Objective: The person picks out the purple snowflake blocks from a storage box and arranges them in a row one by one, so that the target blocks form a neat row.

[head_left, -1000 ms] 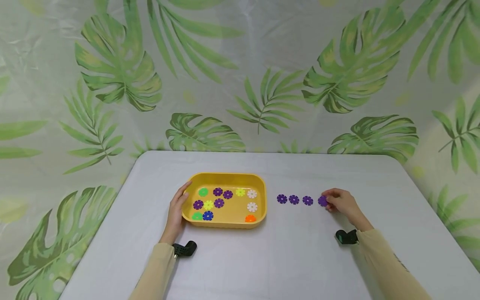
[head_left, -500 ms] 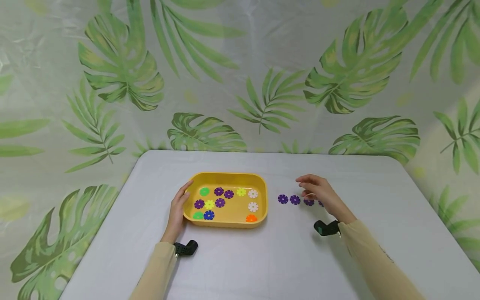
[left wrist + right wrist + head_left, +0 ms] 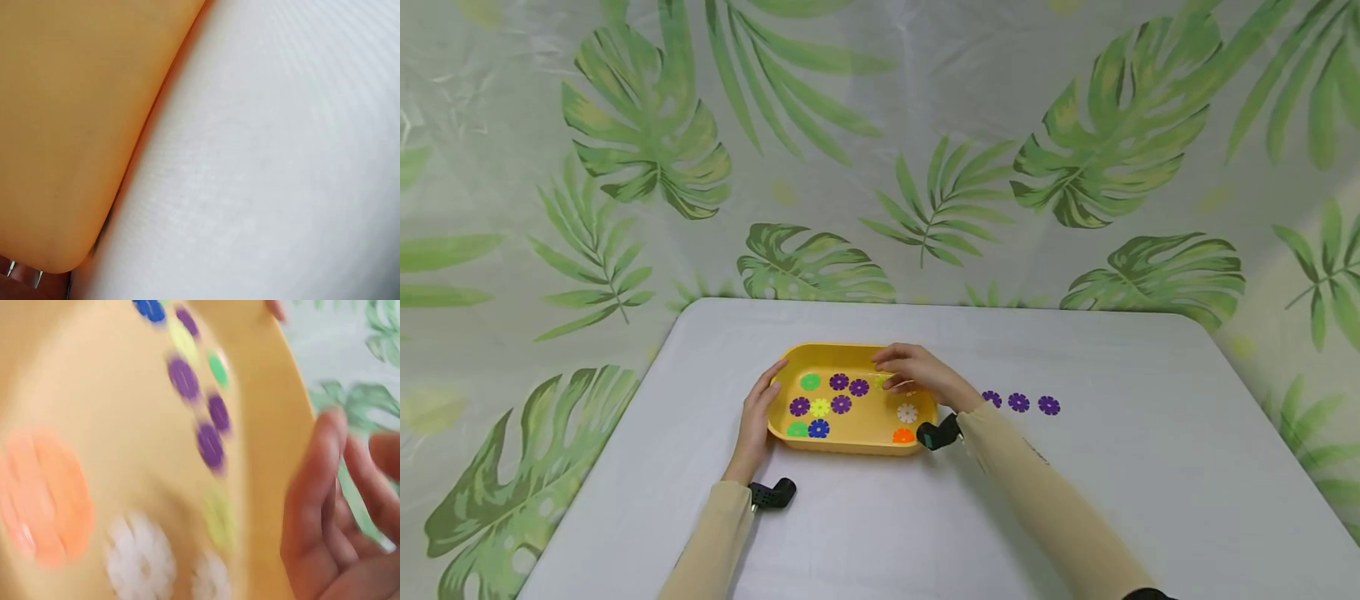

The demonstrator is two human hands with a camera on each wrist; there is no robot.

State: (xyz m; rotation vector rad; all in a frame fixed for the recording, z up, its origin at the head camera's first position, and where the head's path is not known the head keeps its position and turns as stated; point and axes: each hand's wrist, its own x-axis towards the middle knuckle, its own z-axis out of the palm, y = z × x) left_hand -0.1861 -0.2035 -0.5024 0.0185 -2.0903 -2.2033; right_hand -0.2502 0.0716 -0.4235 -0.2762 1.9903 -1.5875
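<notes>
Left hand, straight-fingered against the rounded yellow plastic tray at nine o'clock, should brace it; purple notched plastic discs sit inside, mostly toward ten; right hand, grip slack, fingers parted, holding nothing over two o'clock, would probably do best pinching one disc by its rim.

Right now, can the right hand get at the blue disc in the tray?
Probably yes: the right hand looks empty over the tray, and nothing covers the blue disc. The left hand sits at the tray's left side. The green disc beside the blue one might get in the way.
</notes>
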